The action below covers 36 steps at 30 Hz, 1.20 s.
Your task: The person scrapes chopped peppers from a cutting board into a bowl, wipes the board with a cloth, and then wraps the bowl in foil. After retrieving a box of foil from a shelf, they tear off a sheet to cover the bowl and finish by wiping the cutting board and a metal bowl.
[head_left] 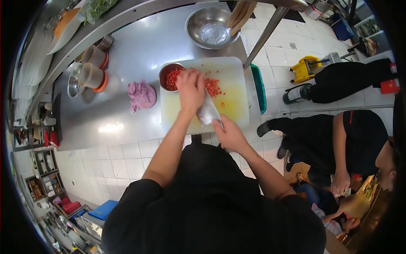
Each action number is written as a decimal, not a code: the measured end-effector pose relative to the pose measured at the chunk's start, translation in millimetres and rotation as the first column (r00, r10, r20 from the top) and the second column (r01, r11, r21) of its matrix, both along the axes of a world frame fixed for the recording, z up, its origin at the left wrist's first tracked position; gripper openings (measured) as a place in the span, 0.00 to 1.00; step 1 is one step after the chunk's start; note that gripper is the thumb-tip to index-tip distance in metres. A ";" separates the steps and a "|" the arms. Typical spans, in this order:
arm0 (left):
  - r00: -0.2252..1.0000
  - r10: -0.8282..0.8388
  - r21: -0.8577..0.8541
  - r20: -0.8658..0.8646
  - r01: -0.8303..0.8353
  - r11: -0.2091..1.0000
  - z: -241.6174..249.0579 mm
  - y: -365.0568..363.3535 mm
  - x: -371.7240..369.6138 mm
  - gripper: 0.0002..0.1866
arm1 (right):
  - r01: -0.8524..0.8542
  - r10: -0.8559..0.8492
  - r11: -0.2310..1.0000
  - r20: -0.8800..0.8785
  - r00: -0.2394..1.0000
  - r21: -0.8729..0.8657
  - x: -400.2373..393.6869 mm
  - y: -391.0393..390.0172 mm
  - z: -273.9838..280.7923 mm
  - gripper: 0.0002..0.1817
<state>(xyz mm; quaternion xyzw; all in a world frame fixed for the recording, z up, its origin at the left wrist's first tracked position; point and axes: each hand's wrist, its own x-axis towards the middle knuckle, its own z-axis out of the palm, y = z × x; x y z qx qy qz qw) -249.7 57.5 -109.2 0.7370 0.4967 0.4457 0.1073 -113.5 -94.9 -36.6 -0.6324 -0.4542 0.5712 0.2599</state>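
A white cutting board [234,72] lies on the steel counter, with chopped red peppers [212,87] scattered over its upper part. On the board's left corner stands a metal bowl [162,79] holding more red pieces. My right hand [229,134] is closed round the handle of a broad-bladed kitchen knife [209,111], its blade pointing up and left towards the bowl. My left hand [191,86] is beside the bowl's right rim, back upward and fingers curled, close over the blade's far end. Its fingertips are hidden, and so is whatever they hold.
A crumpled purple cloth [141,95] lies left of the board. Plastic tubs [91,76] and bowls stand farther left; a large steel bowl [203,25] sits beyond the board. A shelf post [268,36] rises at right. Another person [359,135] stands on the right.
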 end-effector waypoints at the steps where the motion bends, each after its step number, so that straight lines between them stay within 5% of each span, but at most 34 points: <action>1: 0.999 0.048 -0.027 -0.026 -0.048 0.998 0.8 16.0 -10.5 0.08 | 0.012 -0.012 1.000 0.006 1.000 0.009 -7.4 18.5 4.4 0.18; 5: 0.981 0.139 -0.289 -0.134 -0.173 0.942 -19.6 71.4 -48.2 0.12 | -0.110 0.110 0.994 -0.008 0.994 -0.028 -8.6 61.0 22.2 0.20; 9: 0.959 0.209 -0.345 -0.193 -0.266 0.900 -40.7 83.8 -57.1 0.12 | -0.149 0.125 0.970 -0.132 0.983 -0.190 27.0 34.1 43.6 0.19; 13: 0.919 0.171 -0.265 -0.357 -0.275 0.924 -36.4 78.1 -58.9 0.12 | -0.090 0.091 0.988 0.004 0.996 -0.124 56.3 -12.3 33.5 0.18; 15: 0.913 0.131 -0.191 -0.387 -0.218 0.957 -36.0 78.6 -64.3 0.12 | -0.105 0.012 0.970 0.382 0.924 0.221 69.0 -32.0 -18.1 0.18; 21: 0.969 0.032 0.082 -0.244 -0.012 0.997 -13.0 57.4 -62.6 0.08 | 0.175 -0.235 0.965 0.346 0.908 0.195 91.4 -59.2 -92.9 0.18; 23: 0.977 -0.176 0.112 -0.119 0.189 0.976 -12.2 29.1 -51.7 0.09 | 0.307 -0.321 0.947 0.260 0.910 0.096 91.6 -64.9 -97.3 0.18; 24: 0.977 -0.177 0.110 -0.121 0.190 0.976 -17.5 14.5 -46.5 0.09 | 0.308 -0.322 0.947 0.258 0.911 0.094 89.7 -67.3 -100.2 0.18; 26: 0.945 -0.328 -0.160 0.012 0.326 0.932 -36.8 -9.5 -34.0 0.17 | 0.378 -0.380 0.925 0.166 0.910 0.048 83.8 -69.1 -106.1 0.18; 27: 0.944 -0.329 -0.158 0.011 0.326 0.932 -39.6 -15.0 -26.0 0.17 | 0.378 -0.381 0.924 0.164 0.910 0.049 81.4 -69.3 -111.8 0.18; 30: 0.934 -0.152 -0.251 -0.323 0.071 0.965 -57.7 -22.0 -10.3 0.39 | 0.359 -0.366 0.930 0.149 0.918 0.075 69.5 -65.6 -121.0 0.18; 33: 0.949 -0.129 -0.246 -0.289 0.057 0.968 -69.4 -23.8 7.2 0.39 | 0.309 -0.336 0.939 0.215 0.917 0.151 51.4 -51.8 -119.0 0.18; 35: 0.954 -0.090 -0.209 -0.286 0.029 0.978 -69.4 -27.3 18.9 0.37 | 0.326 -0.322 0.945 0.168 0.932 0.004 45.8 -46.1 -105.0 0.17; 36: 0.958 -0.055 -0.171 -0.281 0.006 0.985 -69.1 -27.8 21.6 0.35 | 0.275 -0.303 0.952 0.260 0.917 0.136 45.1 -45.7 -109.1 0.17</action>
